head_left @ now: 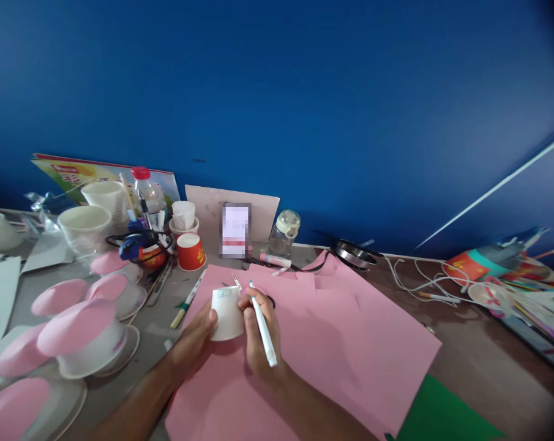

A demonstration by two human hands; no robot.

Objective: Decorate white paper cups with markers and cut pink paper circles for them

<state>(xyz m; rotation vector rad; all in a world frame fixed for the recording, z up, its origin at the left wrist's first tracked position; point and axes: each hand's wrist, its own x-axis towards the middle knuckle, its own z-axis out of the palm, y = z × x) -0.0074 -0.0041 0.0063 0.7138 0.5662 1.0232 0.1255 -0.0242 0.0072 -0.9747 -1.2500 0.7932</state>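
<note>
A white paper cup (228,318) is held upside down above pink paper (332,343), with a small green outline drawn near its upper edge. My left hand (198,331) grips the cup from the left, thumb on its side. In my right hand (262,334) is a white marker (264,331), its tip pointing up and away, just right of the cup. The fingertips of that hand are close against the cup's right side. Part of a pair of scissors (236,282) shows behind the cup.
Pink-topped white cups (79,331) crowd the left side. Behind stand a red cup (191,252), a phone (235,229), a glass jar (286,233) and a bottle (145,190). White cables (409,282) lie at right, and green paper (446,410) at front right.
</note>
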